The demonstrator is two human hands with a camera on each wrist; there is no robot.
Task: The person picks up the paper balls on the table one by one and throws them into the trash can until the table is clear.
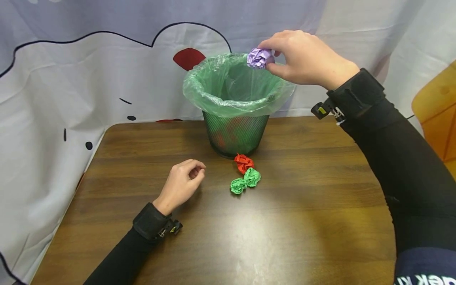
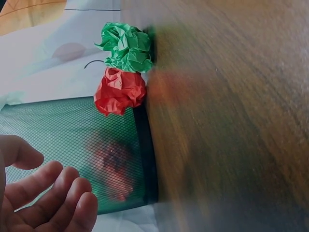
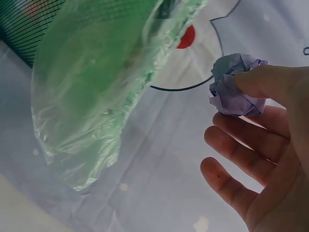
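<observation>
My right hand [image 1: 306, 59] pinches a purple crumpled paper ball [image 1: 259, 58] between thumb and fingertips, up over the right side of the bin's mouth. In the right wrist view, the paper ball [image 3: 236, 86] shows above the bag's rim, with the other fingers spread. The mesh wastebasket [image 1: 236, 130] is lined with a green plastic bag [image 1: 210, 95]; red paper shows through its mesh. My left hand [image 1: 181, 182] hovers by the table, fingers loosely curled and holding nothing. To its right lie a red paper ball [image 1: 244, 163] and two green paper balls [image 1: 252, 177], in front of the bin.
The wooden table [image 1: 303, 221] has a rounded edge, and the bin stands near its far side. Behind hangs a white and lavender printed curtain [image 1: 82, 79]. The bag's loose rim [image 3: 96, 150] drapes outside the bin.
</observation>
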